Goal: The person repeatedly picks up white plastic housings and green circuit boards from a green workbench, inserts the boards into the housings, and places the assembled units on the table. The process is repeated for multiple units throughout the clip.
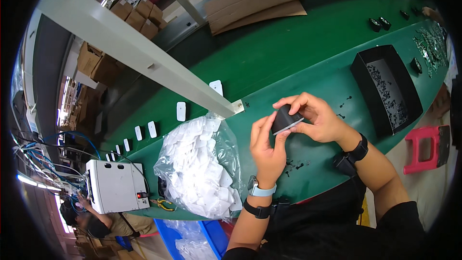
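Note:
Between my two hands, above the green bench, is a black curved plastic housing with a pale flat edge along its lower side. My left hand grips it from the left, fingers along its side and thumb under the pale edge. Curled over its top and right side, my right hand holds it with the thumb beneath. The face turned away from me is hidden. Small black screws lie on the bench close to my hands. Left of them, a clear bag bulges with white flat plates.
A black open box with many small screws stands at the right, near a pile of small metallic parts. White plates sit in a row on the green belt behind a slanted metal post. Left are a white machine and yellow-handled pliers.

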The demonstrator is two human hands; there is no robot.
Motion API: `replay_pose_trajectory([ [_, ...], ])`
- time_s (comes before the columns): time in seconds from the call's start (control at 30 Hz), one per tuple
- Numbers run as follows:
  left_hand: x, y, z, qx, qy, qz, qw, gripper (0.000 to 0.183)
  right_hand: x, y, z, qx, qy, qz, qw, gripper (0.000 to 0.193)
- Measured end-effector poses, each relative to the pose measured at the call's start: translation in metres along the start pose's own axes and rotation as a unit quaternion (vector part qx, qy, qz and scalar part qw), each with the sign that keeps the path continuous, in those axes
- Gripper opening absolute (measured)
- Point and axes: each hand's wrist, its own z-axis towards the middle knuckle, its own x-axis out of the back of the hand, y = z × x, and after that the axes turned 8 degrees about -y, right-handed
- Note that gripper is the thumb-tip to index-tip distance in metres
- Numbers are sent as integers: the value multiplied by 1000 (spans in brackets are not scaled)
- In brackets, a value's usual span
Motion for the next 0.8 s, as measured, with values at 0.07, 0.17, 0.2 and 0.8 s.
replay_pose_trajectory([
  [0.07, 1, -3, -3, -8, -8, 16, 1000, 36, -2, -2, -1, -7, 5, -19, 1000, 35],
  [0.17, 1, -2, -1, -16, -4, 18, 1000, 35, -7, -3, -1, -2, 16, -23, 1000, 35],
  [0.2, 2, -5, -2, -21, 0, 9, 1000, 35, -8, -1, -1, 2, 17, -21, 1000, 35],
  [0.8, 5, -7, 8, -6, 107, 3, 994, 11, 57, 84, 149, -252, -29, -344, 904, 37],
])
